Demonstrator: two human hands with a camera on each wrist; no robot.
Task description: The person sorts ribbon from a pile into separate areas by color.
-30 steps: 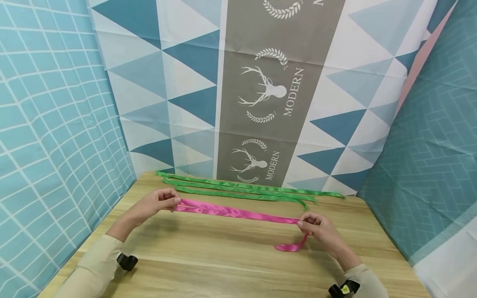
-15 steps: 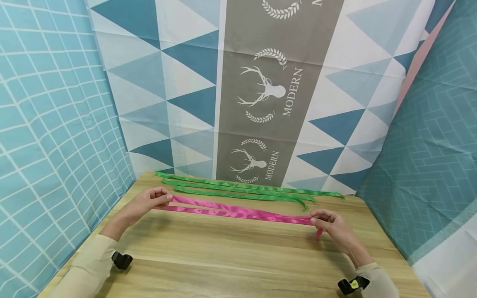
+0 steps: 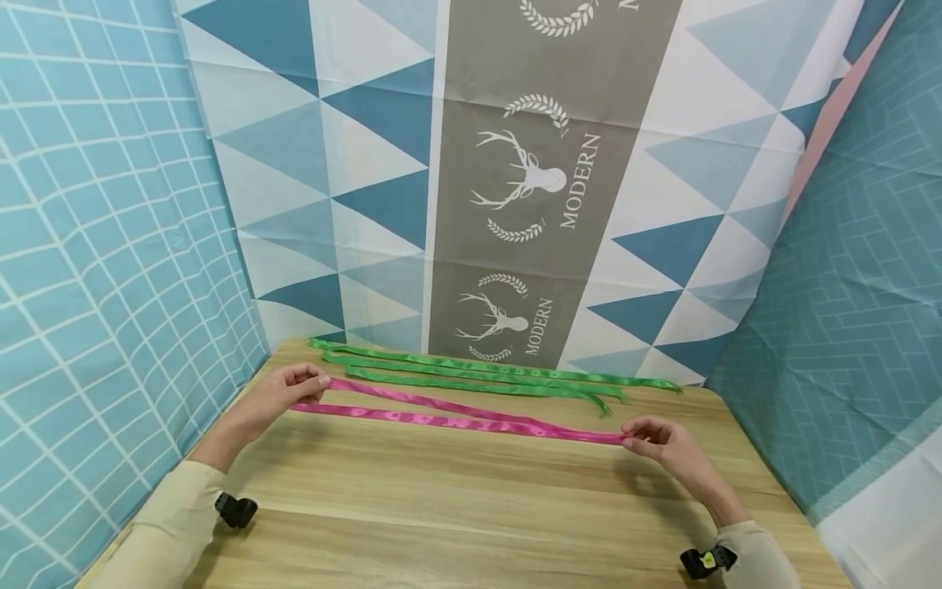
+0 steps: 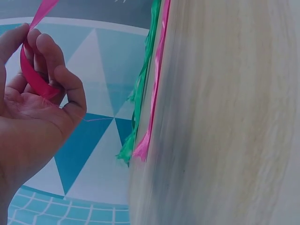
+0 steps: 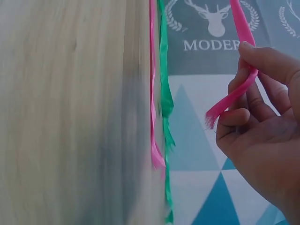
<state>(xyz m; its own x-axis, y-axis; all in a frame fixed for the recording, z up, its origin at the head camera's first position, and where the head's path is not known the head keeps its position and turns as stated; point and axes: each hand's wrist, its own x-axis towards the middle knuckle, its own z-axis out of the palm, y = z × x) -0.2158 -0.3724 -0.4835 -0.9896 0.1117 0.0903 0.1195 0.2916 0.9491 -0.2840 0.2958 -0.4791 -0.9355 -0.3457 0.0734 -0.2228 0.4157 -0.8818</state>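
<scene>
A pink satin ribbon [image 3: 441, 402] stretches between both hands, raised over the table. My left hand [image 3: 275, 399] pinches one end between thumb and index finger; in the left wrist view the ribbon's short tail [image 4: 33, 78] curls into the palm. At the other end my right hand [image 3: 673, 451] pinches it, and a frayed tail [image 5: 229, 99] hangs across the fingers in the right wrist view. Below it a second pink ribbon [image 3: 412, 418] lies lengthwise on the table, overlapped by the held one toward the right in the head view.
Several green ribbons [image 3: 471, 383] lie roughly parallel along the back of the wooden table [image 3: 441, 507]. Behind them hangs a patterned cloth [image 3: 383, 204], with a blue grid cloth [image 3: 110, 245] at the left and a teal one [image 3: 854, 311] at the right.
Both hands have moved apart, the left hand leftward and the right hand rightward. The dangling tail below the right hand no longer shows in the head view, and the two pink strips have separated at left.
</scene>
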